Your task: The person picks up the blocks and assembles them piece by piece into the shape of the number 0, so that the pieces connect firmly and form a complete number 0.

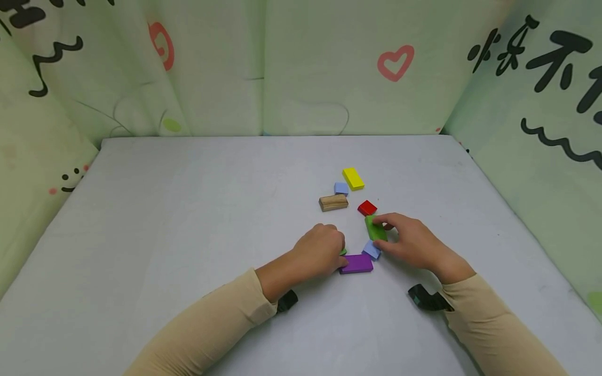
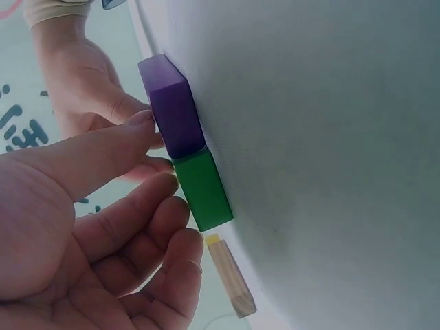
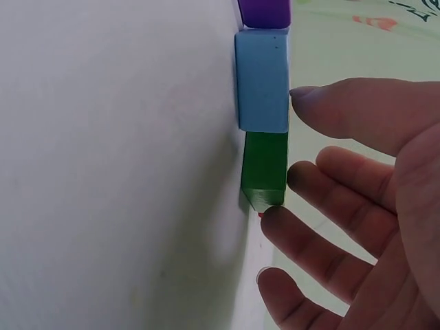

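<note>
A purple block stands nearest the person, touching a light blue block on its right. My left hand bends its fingers around a green block at the purple block's left end, its thumb against the purple block; from above, most of that green block is hidden. Beyond the light blue block lies another green block. Fingers of my right hand hold its far end, with the thumb at the light blue block. A red block lies just past that green one.
Farther back on the white table are a wood-grained block, a second light blue block and a yellow block. Printed pale green curtains close off the back and sides.
</note>
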Demonstrator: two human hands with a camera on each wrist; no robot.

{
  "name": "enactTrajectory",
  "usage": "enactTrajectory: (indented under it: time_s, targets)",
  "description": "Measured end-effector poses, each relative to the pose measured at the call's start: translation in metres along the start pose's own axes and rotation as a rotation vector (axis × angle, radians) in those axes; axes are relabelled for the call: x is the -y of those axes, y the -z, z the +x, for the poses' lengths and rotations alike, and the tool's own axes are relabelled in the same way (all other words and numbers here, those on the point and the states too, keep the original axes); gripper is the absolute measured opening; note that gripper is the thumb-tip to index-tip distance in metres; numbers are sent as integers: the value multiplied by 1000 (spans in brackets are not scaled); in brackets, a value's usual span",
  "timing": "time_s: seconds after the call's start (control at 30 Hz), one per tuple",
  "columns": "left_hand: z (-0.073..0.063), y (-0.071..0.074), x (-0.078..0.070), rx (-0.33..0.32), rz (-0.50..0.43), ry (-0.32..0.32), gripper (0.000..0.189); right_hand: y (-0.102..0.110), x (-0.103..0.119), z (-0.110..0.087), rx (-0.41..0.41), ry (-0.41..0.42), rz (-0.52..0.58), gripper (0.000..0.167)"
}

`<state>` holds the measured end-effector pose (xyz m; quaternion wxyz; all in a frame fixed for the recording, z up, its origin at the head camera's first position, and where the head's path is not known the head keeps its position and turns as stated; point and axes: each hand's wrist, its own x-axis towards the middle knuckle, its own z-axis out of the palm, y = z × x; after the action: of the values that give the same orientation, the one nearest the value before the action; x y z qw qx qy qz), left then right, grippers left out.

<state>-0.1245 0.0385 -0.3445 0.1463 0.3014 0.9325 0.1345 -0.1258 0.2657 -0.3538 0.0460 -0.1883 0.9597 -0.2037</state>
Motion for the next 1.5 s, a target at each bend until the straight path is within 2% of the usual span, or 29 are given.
enactTrajectory:
  time_s: [0.47, 0.7, 1.0, 1.23, 1.5]
  targets:
    - [2, -1, 2, 21, -20, 17, 28, -2, -1, -2, -5, -14, 10, 46]
    - [3, 1, 6, 17, -104, 25, 30, -1, -1, -2, -1, -18, 21, 46]
    - [4, 8, 15, -38, -182, -11, 33, -1, 0, -2, 3, -39, 27, 46]
    - [10, 17, 24, -61, -221, 16, 37, -3, 0, -3, 12, -60, 34, 45]
    - [19, 24, 39, -118, -253, -6, 38, -3, 1, -4, -3, -49, 31, 44]
